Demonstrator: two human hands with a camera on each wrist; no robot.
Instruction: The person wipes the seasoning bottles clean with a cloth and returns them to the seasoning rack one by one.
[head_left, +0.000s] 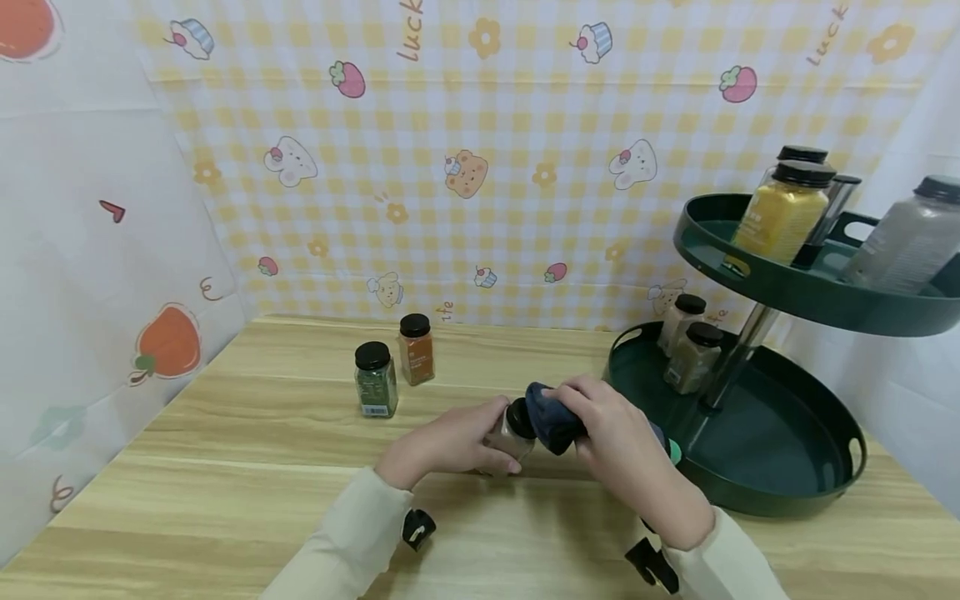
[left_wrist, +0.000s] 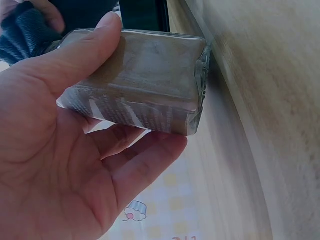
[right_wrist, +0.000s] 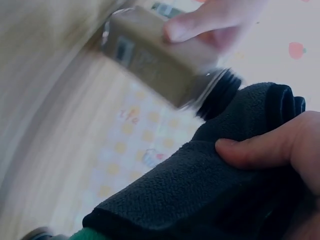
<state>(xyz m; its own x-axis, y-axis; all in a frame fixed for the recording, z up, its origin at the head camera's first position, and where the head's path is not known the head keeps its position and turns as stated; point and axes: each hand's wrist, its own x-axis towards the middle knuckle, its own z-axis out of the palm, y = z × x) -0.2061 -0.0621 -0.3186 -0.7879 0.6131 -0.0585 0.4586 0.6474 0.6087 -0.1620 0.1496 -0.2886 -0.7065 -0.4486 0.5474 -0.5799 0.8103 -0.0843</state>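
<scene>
My left hand (head_left: 457,442) grips a square glass jar (head_left: 512,435) of brownish powder, tilted on its side above the table. In the left wrist view the thumb lies over the jar (left_wrist: 145,70) and the fingertips support it from below. My right hand (head_left: 615,442) holds a folded dark blue cloth (head_left: 551,419) against the jar's black lid (head_left: 519,418). The right wrist view shows the thumb pressed on the cloth (right_wrist: 170,185), which touches the lid (right_wrist: 218,94); a bit of green shows at the cloth's lower end.
A green-filled jar (head_left: 377,383) and an orange-filled jar (head_left: 417,350) stand left on the wooden table (head_left: 187,467). At the right is a two-tier dark green rack (head_left: 787,492), with two jars on its lower tray and several on the upper one.
</scene>
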